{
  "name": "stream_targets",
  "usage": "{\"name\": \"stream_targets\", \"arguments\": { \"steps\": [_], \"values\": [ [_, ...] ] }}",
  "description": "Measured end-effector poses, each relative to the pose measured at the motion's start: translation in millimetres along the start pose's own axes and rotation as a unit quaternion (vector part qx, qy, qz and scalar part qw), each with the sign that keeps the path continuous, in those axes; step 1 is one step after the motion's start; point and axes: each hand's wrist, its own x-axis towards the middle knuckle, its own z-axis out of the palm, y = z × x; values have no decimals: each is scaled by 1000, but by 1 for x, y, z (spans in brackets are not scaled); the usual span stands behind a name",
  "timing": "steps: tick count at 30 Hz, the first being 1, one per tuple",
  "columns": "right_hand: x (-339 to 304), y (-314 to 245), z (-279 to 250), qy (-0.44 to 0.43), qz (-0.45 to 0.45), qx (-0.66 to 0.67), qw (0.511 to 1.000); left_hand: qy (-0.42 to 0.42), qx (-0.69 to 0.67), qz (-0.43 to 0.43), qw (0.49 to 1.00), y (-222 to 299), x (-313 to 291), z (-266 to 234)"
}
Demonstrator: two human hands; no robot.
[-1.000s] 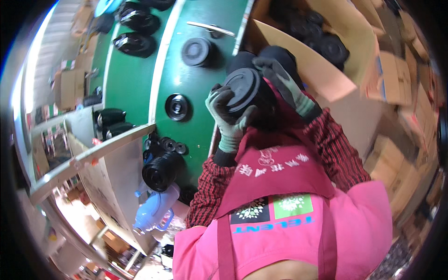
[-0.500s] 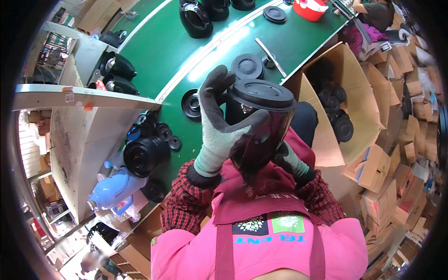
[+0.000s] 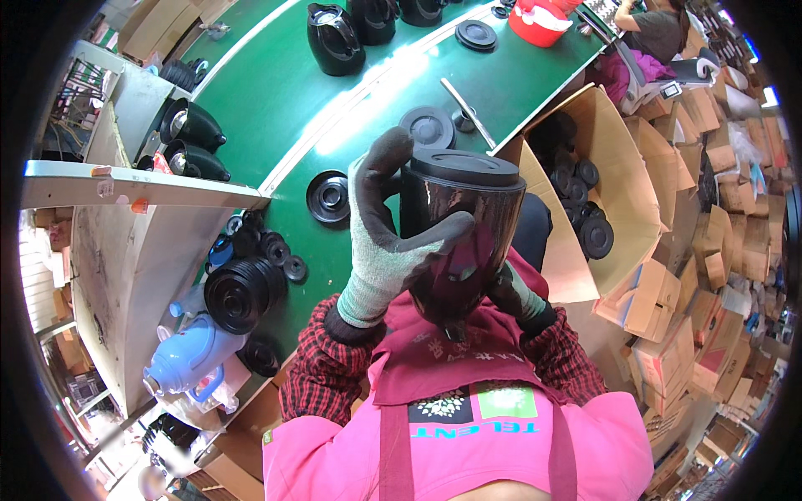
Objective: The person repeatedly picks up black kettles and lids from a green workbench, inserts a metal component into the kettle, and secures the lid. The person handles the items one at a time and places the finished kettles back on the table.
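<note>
A glossy black thermos jug (image 3: 476, 238) is held upside down in front of my chest, its small spout pointing down toward my apron. A round black base disc (image 3: 464, 167) covers its upper end. My left hand (image 3: 376, 238), in a grey-green glove with dark coated fingers, is closed around the jug's left side, thumb across the front. From the lower right, my gloved right hand (image 3: 516, 294) supports the jug; its fingers are mostly hidden behind it. On the green table beyond lie a ridged black disc (image 3: 328, 198) and a flat black disc (image 3: 427, 129).
Several black jugs (image 3: 336, 40) stand at the table's far side, near a red container (image 3: 539, 22). A metal T-shaped tool (image 3: 468, 115) rests by the table edge. At right, an open carton (image 3: 622, 184) holds black round parts. Stacked black discs (image 3: 242, 294) and a blue flask (image 3: 196, 355) sit left.
The jug has tilted so that its base disc shows more edge-on and its spout now shows below. Both hands keep their hold. The surroundings have shifted slightly left in view.
</note>
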Motion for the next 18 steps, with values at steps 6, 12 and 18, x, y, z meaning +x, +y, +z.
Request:
{"name": "stream_targets", "arguments": {
  "steps": [6,12,18],
  "values": [
    [19,-54,29,-27,45,146,988,-16,306,28,952,-7,31,-44],
    [97,-59,57,-2,-148,-248,957,154,-400,-197,882,-120,64,-125],
    [286,-94,75,109,-190,-140,966,380,-33,-77,921,-179,155,-223]
  ]
}}
